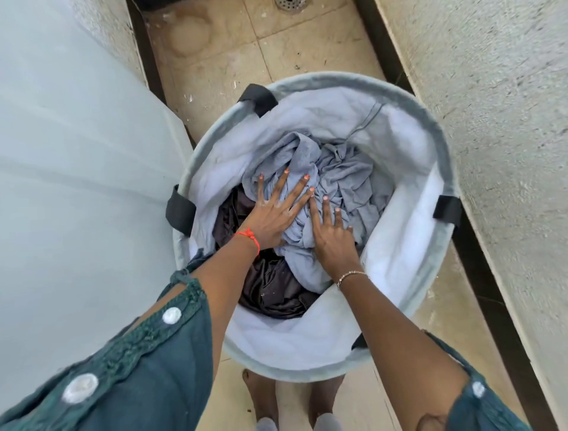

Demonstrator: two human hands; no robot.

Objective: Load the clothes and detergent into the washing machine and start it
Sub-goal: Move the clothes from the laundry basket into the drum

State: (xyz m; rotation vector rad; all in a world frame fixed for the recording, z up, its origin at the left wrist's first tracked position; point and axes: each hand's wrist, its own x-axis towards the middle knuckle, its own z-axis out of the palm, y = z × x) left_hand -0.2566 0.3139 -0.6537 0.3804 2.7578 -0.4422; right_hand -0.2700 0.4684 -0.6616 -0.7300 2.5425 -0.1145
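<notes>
A round grey laundry basket [408, 101] with a white lining and black handles stands on the floor in front of me. Inside lie crumpled pale blue-grey clothes [347, 175] over a dark brown garment [270, 286]. My left hand [273, 212] rests flat on the blue-grey clothes with its fingers spread. My right hand [332, 233] lies flat beside it on the same cloth, fingers apart. Neither hand grips anything.
A large white body, likely the washing machine [76, 153], fills the left side. A rough plaster wall [498, 107] runs along the right. The beige tiled floor [246, 46] shows a drain [289, 3] at the top. My bare feet [261, 397] stand below the basket.
</notes>
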